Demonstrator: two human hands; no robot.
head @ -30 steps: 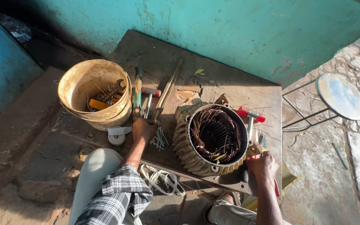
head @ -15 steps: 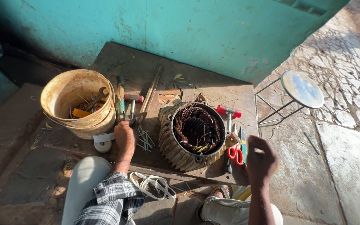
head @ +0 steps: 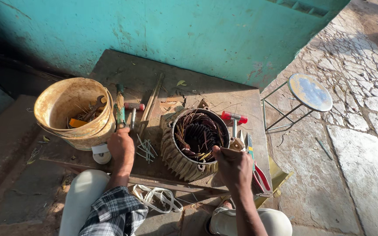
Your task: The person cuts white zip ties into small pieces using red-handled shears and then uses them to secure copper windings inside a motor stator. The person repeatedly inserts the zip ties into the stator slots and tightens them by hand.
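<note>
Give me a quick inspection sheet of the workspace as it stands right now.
Surface: worn wooden board on the ground, dusty and scratched.
Job's things: ribbed motor stator standing open end up, copper windings showing inside.
Clutter: dirty bucket holding tools at left; green-handled tool, red-handled hammer, red-handled pliers, metal bar, loose sticks.
Grippers: left hand rests on the board at the green-handled tool's near end, grip unclear; right hand is at the stator's near rim, grip unclear.
Cables: white cord coiled below the board.
Surroundings: teal wall, round metal stool, stone paving.
</note>
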